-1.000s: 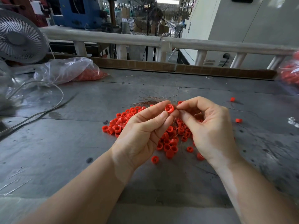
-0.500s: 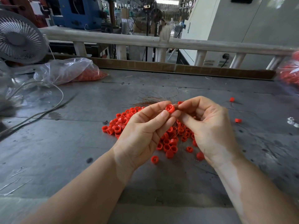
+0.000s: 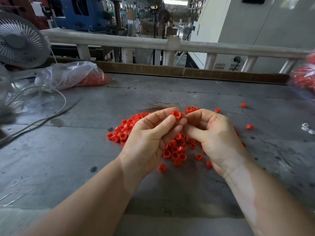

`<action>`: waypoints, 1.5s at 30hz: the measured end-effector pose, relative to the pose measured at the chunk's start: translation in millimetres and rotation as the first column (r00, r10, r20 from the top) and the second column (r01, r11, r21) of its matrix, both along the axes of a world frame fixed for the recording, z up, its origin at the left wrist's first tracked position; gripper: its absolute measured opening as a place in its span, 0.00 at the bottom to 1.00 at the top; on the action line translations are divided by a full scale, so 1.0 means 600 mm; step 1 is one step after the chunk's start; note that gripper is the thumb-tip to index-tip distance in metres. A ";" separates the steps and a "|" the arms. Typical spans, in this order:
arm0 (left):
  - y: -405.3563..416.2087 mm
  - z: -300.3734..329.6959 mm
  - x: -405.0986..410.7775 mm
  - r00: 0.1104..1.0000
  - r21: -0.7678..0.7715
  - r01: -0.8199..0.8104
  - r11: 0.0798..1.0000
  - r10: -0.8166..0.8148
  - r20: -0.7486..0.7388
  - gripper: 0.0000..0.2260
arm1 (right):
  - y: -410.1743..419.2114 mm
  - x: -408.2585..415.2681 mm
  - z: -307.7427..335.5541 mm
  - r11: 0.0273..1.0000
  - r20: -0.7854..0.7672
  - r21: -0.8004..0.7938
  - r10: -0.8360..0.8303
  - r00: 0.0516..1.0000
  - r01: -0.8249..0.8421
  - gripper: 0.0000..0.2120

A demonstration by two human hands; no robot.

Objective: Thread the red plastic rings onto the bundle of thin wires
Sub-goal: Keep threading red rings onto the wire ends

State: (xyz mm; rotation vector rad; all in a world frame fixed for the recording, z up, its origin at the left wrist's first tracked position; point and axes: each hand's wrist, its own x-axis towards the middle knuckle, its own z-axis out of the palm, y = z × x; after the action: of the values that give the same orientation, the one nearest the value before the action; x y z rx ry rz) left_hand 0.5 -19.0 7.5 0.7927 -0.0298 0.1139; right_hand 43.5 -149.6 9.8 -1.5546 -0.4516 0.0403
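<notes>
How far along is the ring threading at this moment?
Done: no threaded rings can be made out. In hand: the left hand pinches one red ring at the wire bundle; the right hand meets it. Left: the loose ring pile on the table.

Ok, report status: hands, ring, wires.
Left hand pinching one red ring. Right hand pinched at its opening. Wire bundle fanned behind. Nothing blocking.

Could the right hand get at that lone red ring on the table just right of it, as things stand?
Probably yes, though not freely. The lone ring lies on bare table with nothing over it, but the right hand is curled at the ring the left hand pinches, so it must let go first.
</notes>
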 end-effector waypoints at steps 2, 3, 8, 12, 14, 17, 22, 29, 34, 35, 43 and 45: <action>0.000 -0.001 0.002 0.999 0.023 -0.035 0.999 0.035 -0.010 0.08 | -0.001 0.000 0.003 0.998 0.110 -0.019 -0.063 0.992 0.066 0.09; 0.000 -0.003 0.002 0.998 0.039 -0.054 0.998 0.054 -0.016 0.09 | -0.002 0.000 0.005 0.995 0.170 -0.035 -0.089 0.981 0.097 0.10; -0.005 -0.007 0.002 0.994 0.107 -0.103 0.989 0.105 -0.016 0.11 | 0.003 -0.013 0.014 0.985 0.342 -0.111 -0.091 0.935 0.136 0.12; -0.006 -0.006 0.000 0.996 0.147 -0.093 0.985 0.094 0.001 0.10 | 0.006 -0.013 0.014 0.962 0.426 -0.200 -0.087 0.901 0.188 0.13; -0.007 -0.006 -0.001 0.996 0.158 -0.090 0.983 0.090 0.005 0.09 | 0.006 -0.012 0.014 0.956 0.438 -0.212 -0.093 0.894 0.203 0.13; -0.008 -0.005 -0.001 0.997 0.158 -0.080 0.984 0.081 0.002 0.09 | 0.005 -0.013 0.014 0.952 0.448 -0.214 -0.104 0.888 0.219 0.13; -0.008 -0.004 -0.002 0.997 0.167 -0.076 0.983 0.079 -0.017 0.07 | 0.004 -0.015 0.015 0.953 0.458 -0.204 -0.109 0.882 0.223 0.12; -0.009 0.001 -0.005 0.996 0.177 -0.060 0.982 0.071 -0.055 0.11 | 0.002 -0.011 0.012 0.943 0.463 -0.222 -0.121 0.878 0.247 0.10; -0.007 0.004 -0.005 0.995 0.149 -0.036 0.988 0.049 -0.083 0.13 | 0.002 -0.010 0.010 0.938 0.468 -0.231 -0.125 0.875 0.258 0.09; -0.007 0.004 -0.005 0.995 0.150 -0.034 0.988 0.047 -0.083 0.12 | 0.002 -0.009 0.010 0.937 0.469 -0.232 -0.125 0.874 0.259 0.09; -0.004 0.000 -0.003 0.993 0.166 -0.036 0.986 0.053 -0.101 0.09 | 0.004 -0.009 0.009 0.938 0.488 -0.241 -0.103 0.867 0.248 0.11; -0.003 0.000 -0.003 0.992 0.152 -0.023 0.988 0.041 -0.117 0.08 | 0.004 -0.010 0.010 0.944 0.482 -0.233 -0.097 0.871 0.234 0.13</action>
State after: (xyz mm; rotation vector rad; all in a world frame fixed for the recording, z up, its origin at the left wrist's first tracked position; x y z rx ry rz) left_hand -1.0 -20.7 7.7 0.9500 0.0892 0.0954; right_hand 37.8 -147.3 15.7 -1.8890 -0.7095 -0.4314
